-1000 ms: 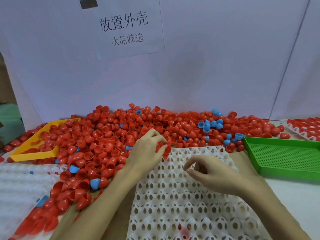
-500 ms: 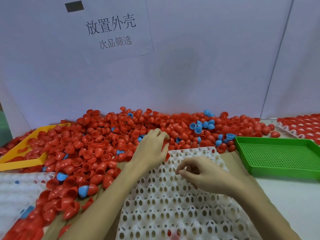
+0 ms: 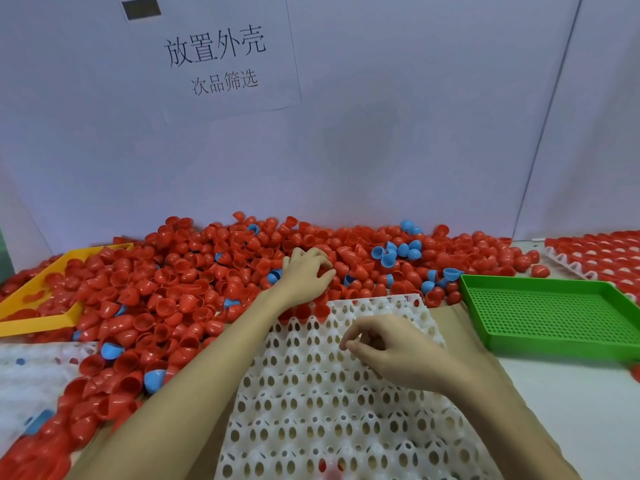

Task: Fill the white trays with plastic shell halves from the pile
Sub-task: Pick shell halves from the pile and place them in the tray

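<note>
white tray (image 3: 346,403): perforated, flat, near centre, cells mostly unfilled | shell pile (image 3: 180,292): red halves, few blue, heaped behind and left, touching tray's far edge

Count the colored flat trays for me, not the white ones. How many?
2. A yellow tray sits at the left, partly buried under red shells. A green tray sits at the right with nothing in it. More could be hidden.
</note>
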### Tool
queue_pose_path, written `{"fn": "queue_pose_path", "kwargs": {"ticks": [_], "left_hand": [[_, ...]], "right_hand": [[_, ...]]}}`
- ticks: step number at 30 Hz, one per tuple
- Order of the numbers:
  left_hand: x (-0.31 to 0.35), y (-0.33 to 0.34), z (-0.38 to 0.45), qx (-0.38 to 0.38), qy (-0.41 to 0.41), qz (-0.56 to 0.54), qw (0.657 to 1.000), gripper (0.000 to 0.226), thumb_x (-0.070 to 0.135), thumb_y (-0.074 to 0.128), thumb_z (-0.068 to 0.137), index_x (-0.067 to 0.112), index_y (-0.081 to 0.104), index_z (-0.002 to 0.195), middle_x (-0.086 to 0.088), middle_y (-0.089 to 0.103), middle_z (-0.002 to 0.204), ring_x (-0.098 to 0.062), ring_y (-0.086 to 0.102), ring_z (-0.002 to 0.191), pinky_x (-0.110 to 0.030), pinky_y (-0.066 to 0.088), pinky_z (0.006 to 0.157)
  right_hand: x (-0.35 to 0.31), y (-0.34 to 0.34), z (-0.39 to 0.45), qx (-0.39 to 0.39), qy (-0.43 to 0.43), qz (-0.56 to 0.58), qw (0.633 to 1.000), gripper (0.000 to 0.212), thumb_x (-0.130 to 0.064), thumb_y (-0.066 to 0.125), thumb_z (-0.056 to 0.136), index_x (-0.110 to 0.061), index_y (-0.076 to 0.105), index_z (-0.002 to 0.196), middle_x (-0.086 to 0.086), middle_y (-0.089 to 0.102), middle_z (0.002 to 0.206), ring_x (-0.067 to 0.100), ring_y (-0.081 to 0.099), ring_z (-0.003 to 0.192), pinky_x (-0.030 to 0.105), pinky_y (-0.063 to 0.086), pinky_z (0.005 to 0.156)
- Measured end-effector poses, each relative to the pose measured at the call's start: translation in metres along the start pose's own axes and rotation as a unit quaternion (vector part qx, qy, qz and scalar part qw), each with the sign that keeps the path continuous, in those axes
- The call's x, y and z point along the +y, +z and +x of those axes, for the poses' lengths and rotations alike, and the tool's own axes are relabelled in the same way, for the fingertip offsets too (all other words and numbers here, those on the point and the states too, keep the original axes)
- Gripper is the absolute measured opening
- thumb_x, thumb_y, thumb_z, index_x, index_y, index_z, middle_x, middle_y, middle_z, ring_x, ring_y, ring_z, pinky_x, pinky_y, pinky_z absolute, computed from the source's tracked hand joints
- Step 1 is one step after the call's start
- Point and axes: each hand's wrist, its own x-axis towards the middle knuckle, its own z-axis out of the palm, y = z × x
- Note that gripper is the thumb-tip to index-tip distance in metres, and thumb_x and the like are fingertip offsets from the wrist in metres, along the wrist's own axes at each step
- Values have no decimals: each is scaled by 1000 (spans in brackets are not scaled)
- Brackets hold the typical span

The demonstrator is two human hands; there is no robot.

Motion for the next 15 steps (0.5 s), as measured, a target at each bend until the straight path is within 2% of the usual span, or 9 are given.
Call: {"fn": "queue_pose_path", "kwargs": {"ticks": [3,5,7,11,13,15], "left_hand": [[7,-7,-21,71,41,-96,992,22,25,59,106,19,74,121,11,59,131,-11,51,119,-30,36,105],[16,-18,-45,97,101,-155,978,17,19,65,103,16,75,116,12,60,121,-5,59,103,-21,47,94],[25,-27,-74,109,163,-170,966,14,15,70,100,14,77,112,10,61,114,-6,63,100,-18,51,90],[35,-35,-133,122,222,-193,948,8,14,76,95,13,77,104,9,64,107,-10,65,102,-25,54,91],[36,-34,-156,122,238,-204,942,7,17,77,95,14,76,101,10,64,107,-10,65,103,-23,54,91],[32,-33,-173,120,254,-202,938,8,21,77,96,14,75,99,11,63,107,-10,66,102,-23,54,89]], "right_hand": [[-2,-1,-1,-4,5,5,1000,16,-29,59,106,-27,74,106,-5,69,72,4,61,60,22,52,59],[-3,-5,-3,-5,10,22,1000,16,-28,58,106,-27,74,106,-6,71,73,8,67,62,25,58,62],[-4,-10,-4,17,19,56,998,16,-24,57,107,-24,73,107,-3,74,78,14,74,67,27,61,62],[-7,-13,-4,106,41,149,982,21,-13,50,109,-22,66,118,5,74,93,20,77,78,43,65,72],[-10,-14,-6,86,29,200,976,28,-17,53,108,-30,60,131,2,74,106,18,78,87,42,65,80],[-15,-16,-10,13,-8,233,972,38,-21,59,106,-39,56,140,-5,72,118,20,77,96,41,63,90]]}}
